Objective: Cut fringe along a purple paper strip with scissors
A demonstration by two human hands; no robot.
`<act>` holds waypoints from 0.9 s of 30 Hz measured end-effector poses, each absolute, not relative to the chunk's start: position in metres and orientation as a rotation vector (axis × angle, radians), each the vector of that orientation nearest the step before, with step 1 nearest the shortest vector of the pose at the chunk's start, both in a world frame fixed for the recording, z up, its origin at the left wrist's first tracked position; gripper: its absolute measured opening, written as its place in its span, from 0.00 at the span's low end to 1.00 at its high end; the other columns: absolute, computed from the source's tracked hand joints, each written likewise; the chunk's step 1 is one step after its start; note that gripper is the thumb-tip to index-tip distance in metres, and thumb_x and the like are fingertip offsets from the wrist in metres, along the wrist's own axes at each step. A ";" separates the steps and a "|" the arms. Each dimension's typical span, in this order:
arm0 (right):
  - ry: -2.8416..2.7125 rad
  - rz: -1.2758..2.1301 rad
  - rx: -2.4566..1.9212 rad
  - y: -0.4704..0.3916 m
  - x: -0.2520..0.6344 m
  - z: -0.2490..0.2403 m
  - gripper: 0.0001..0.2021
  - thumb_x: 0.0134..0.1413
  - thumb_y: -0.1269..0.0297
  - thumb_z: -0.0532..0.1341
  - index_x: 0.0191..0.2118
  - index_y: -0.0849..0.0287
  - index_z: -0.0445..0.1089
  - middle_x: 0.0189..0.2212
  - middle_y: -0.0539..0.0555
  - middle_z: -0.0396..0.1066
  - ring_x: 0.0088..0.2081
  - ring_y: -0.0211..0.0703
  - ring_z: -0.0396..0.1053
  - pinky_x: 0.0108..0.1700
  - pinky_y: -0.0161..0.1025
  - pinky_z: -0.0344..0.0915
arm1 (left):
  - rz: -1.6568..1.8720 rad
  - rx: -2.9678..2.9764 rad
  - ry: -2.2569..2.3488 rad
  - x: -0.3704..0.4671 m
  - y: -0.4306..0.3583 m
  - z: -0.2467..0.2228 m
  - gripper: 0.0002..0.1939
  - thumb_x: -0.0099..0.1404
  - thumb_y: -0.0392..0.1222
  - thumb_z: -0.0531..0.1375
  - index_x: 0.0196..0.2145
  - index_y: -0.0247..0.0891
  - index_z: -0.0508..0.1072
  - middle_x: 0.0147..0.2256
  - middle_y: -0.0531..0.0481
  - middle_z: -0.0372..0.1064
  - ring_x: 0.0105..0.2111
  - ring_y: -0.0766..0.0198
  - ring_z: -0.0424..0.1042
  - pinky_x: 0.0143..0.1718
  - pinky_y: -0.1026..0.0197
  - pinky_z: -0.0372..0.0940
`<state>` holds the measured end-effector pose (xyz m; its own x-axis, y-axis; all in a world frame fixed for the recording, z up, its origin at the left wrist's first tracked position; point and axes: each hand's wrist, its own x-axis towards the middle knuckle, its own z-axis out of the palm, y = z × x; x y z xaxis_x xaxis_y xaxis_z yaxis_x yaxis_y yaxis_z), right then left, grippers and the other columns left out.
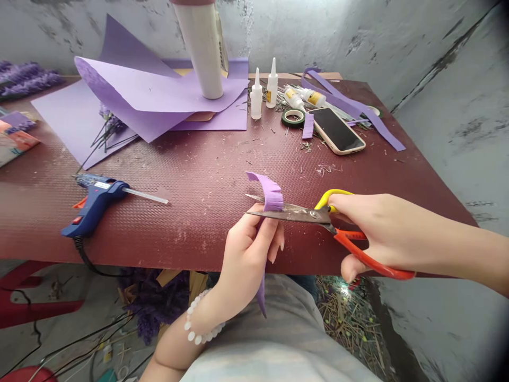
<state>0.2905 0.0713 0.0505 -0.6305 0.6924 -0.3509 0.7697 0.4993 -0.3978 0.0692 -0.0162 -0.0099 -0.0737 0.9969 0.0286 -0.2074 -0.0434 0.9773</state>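
Note:
My left hand (248, 252) pinches a narrow strip of purple paper (272, 192) between thumb and fingers. The strip's upper end curls over and has a row of cuts along one edge, while its tail hangs below my hand. In my right hand (382, 228) is a pair of scissors (314, 214) with one yellow and one red handle. Their blades are parted and lie around the strip, just above my left fingertips. A beaded bracelet circles my left wrist.
At the left lies a blue glue gun (97, 199) with its cord over the table edge. Purple sheets (159, 101) sit under a white tumbler (201, 53). Farther right are small glue bottles (256, 98), green tape (293, 118), a phone (338, 130) and long purple strips (382, 130).

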 end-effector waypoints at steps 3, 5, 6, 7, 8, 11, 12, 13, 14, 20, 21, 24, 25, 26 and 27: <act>2.591 -0.806 1.265 0.071 0.289 0.049 0.34 0.39 0.35 0.75 0.47 0.53 0.71 0.38 0.53 0.76 0.35 0.57 0.76 0.30 0.42 0.63 | 1.374 1.047 1.085 0.070 -0.016 -0.009 0.18 0.79 0.44 0.57 0.29 0.38 0.66 0.23 0.59 0.64 0.19 0.75 0.58 0.23 0.65 0.54; 2.581 -0.832 1.260 0.072 0.289 0.049 0.33 0.40 0.36 0.76 0.46 0.52 0.70 0.37 0.52 0.76 0.34 0.56 0.75 0.30 0.42 0.63 | 1.368 1.072 1.082 0.070 -0.016 -0.009 0.18 0.80 0.43 0.57 0.29 0.38 0.66 0.22 0.59 0.63 0.19 0.75 0.58 0.24 0.65 0.55; 2.573 -0.853 1.253 0.072 0.289 0.048 0.33 0.39 0.37 0.76 0.45 0.52 0.70 0.36 0.52 0.76 0.33 0.55 0.75 0.30 0.42 0.63 | 1.364 1.083 1.083 0.069 -0.016 -0.009 0.18 0.80 0.43 0.57 0.29 0.38 0.66 0.23 0.59 0.63 0.19 0.75 0.58 0.24 0.65 0.55; 2.567 -0.878 1.244 0.073 0.290 0.048 0.32 0.39 0.38 0.77 0.45 0.51 0.70 0.35 0.51 0.75 0.33 0.54 0.75 0.30 0.41 0.63 | 1.362 1.091 1.083 0.069 -0.016 -0.009 0.18 0.80 0.43 0.57 0.29 0.38 0.66 0.23 0.59 0.63 0.19 0.75 0.58 0.24 0.65 0.55; 2.559 -0.903 1.236 0.073 0.290 0.049 0.32 0.38 0.38 0.77 0.43 0.51 0.69 0.34 0.49 0.75 0.32 0.53 0.74 0.29 0.41 0.62 | 1.363 1.097 1.083 0.069 -0.016 -0.009 0.18 0.80 0.43 0.57 0.29 0.38 0.66 0.23 0.59 0.63 0.19 0.75 0.59 0.24 0.65 0.55; 2.514 -0.976 1.231 0.074 0.291 0.052 0.29 0.38 0.42 0.79 0.40 0.50 0.68 0.31 0.46 0.74 0.30 0.50 0.72 0.29 0.40 0.62 | 1.352 1.107 1.094 0.068 -0.017 -0.010 0.19 0.80 0.43 0.57 0.28 0.38 0.66 0.23 0.59 0.63 0.19 0.75 0.58 0.24 0.65 0.55; 2.487 -0.995 1.237 0.074 0.290 0.053 0.27 0.40 0.45 0.79 0.39 0.50 0.67 0.30 0.46 0.74 0.29 0.49 0.72 0.29 0.40 0.62 | 1.343 1.109 1.097 0.067 -0.016 -0.010 0.19 0.80 0.43 0.57 0.28 0.38 0.66 0.23 0.59 0.64 0.19 0.75 0.58 0.24 0.65 0.55; 2.457 -1.014 1.246 0.074 0.290 0.055 0.25 0.42 0.47 0.78 0.38 0.50 0.66 0.29 0.46 0.74 0.28 0.49 0.72 0.29 0.40 0.62 | 1.334 1.111 1.098 0.067 -0.016 -0.010 0.19 0.80 0.43 0.57 0.28 0.38 0.66 0.23 0.58 0.64 0.19 0.75 0.59 0.24 0.65 0.55; 2.431 -1.033 1.256 0.073 0.289 0.057 0.22 0.44 0.49 0.77 0.36 0.50 0.65 0.29 0.46 0.75 0.28 0.49 0.72 0.29 0.40 0.62 | 1.325 1.111 1.098 0.067 -0.016 -0.010 0.19 0.80 0.43 0.57 0.28 0.38 0.67 0.23 0.58 0.64 0.19 0.75 0.59 0.24 0.65 0.55; 2.393 -1.110 1.232 0.072 0.290 0.057 0.15 0.56 0.50 0.67 0.33 0.50 0.62 0.29 0.48 0.80 0.25 0.48 0.73 0.29 0.41 0.63 | 1.328 1.089 1.094 0.067 -0.015 -0.010 0.20 0.79 0.44 0.57 0.27 0.38 0.67 0.23 0.57 0.64 0.19 0.74 0.59 0.23 0.65 0.55; 2.414 -1.097 1.223 0.072 0.292 0.055 0.14 0.57 0.50 0.66 0.33 0.50 0.62 0.29 0.48 0.80 0.25 0.48 0.73 0.28 0.41 0.62 | 1.329 1.082 1.094 0.068 -0.015 -0.010 0.20 0.79 0.44 0.57 0.27 0.38 0.67 0.23 0.57 0.64 0.19 0.74 0.59 0.23 0.65 0.55; 2.478 -1.041 1.209 0.073 0.295 0.050 0.11 0.57 0.53 0.65 0.33 0.50 0.62 0.27 0.49 0.78 0.23 0.47 0.73 0.27 0.40 0.61 | 1.327 1.065 1.090 0.067 -0.016 -0.010 0.20 0.79 0.43 0.57 0.27 0.38 0.67 0.22 0.58 0.64 0.18 0.74 0.59 0.23 0.65 0.55; 2.485 -1.026 1.205 0.074 0.296 0.049 0.11 0.58 0.53 0.64 0.33 0.50 0.62 0.27 0.49 0.78 0.23 0.48 0.73 0.26 0.40 0.60 | 1.325 1.060 1.086 0.067 -0.016 -0.010 0.19 0.79 0.43 0.58 0.27 0.38 0.67 0.22 0.58 0.64 0.18 0.74 0.59 0.23 0.65 0.54; 2.490 -1.013 1.199 0.074 0.297 0.049 0.11 0.58 0.53 0.63 0.32 0.50 0.62 0.27 0.49 0.78 0.23 0.48 0.73 0.26 0.40 0.60 | 1.324 1.053 1.085 0.067 -0.017 -0.010 0.19 0.79 0.43 0.58 0.27 0.38 0.67 0.22 0.58 0.65 0.18 0.75 0.59 0.22 0.65 0.54; 2.492 -1.007 1.191 0.075 0.297 0.049 0.11 0.58 0.54 0.63 0.32 0.50 0.61 0.26 0.49 0.77 0.23 0.48 0.73 0.26 0.40 0.60 | 1.323 1.046 1.080 0.067 -0.017 -0.009 0.19 0.79 0.43 0.58 0.27 0.38 0.67 0.23 0.57 0.65 0.18 0.75 0.59 0.22 0.65 0.54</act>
